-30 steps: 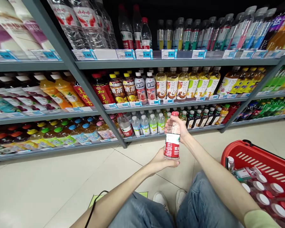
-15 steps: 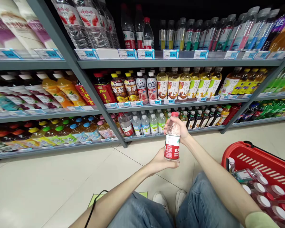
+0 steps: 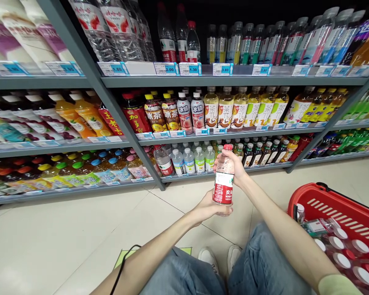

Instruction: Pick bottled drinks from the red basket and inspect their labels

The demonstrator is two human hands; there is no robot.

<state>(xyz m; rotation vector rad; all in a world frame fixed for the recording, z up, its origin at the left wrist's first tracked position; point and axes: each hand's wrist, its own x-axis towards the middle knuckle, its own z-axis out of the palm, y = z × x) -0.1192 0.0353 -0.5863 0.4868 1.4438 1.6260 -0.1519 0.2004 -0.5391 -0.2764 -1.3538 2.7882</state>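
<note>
The left hand (image 3: pixel 207 207) partly hides the base of the clear bottle (image 3: pixel 224 182), the right hand (image 3: pixel 238 167) its neck — both grips closed round it. Red-capped, red-and-white-labelled, it is held nearly upright before the far shelves (image 3: pixel 233 82) — at right, a cut-off red basket (image 3: pixel 306 192) holds more bottles (image 3: pixel 335 242).

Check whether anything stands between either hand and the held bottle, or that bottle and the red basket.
Nothing visible: left hand and right hand both hold the red-capped bottle. Between it and the red basket, the right forearm crosses the view.
</note>
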